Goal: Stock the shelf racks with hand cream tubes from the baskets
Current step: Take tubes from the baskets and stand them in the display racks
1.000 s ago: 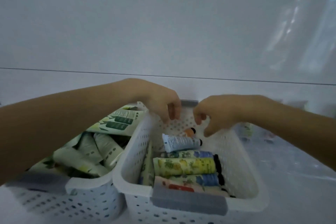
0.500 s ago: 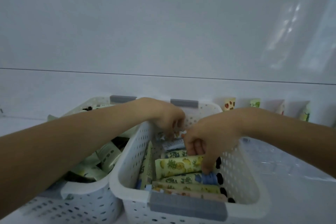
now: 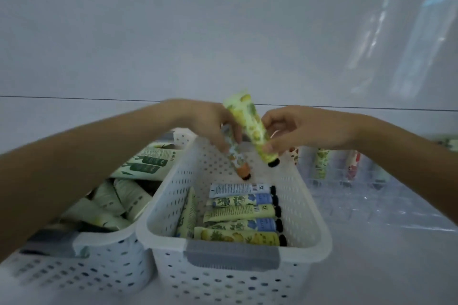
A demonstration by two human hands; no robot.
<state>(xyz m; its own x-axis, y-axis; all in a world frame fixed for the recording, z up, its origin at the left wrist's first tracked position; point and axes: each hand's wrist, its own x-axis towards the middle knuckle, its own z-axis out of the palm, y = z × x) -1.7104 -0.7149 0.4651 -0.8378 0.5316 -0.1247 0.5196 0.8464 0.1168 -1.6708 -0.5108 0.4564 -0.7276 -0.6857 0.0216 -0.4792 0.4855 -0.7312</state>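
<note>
My right hand (image 3: pixel 302 129) grips a yellow-green lemon-print tube (image 3: pixel 250 126) above the far end of the right white basket (image 3: pixel 314 208), black cap pointing down. Beside it my left hand (image 3: pixel 205 121) holds an orange-print tube (image 3: pixel 238 158), cap down too. Several tubes (image 3: pixel 243 213) lie stacked in that basket with black caps to the right. The left basket (image 3: pixel 81 262) holds larger pale green tubes (image 3: pixel 148 161). The clear shelf rack (image 3: pixel 347 181) at the right has a few tubes standing in it.
Both baskets sit side by side on a white shelf, grey handles facing me. A white back wall rises behind them. My forearms cross over the left basket and the rack on the right.
Both hands dipped into the right basket and have come up, each with a tube. The view has tilted so more of the basket's inside shows.
</note>
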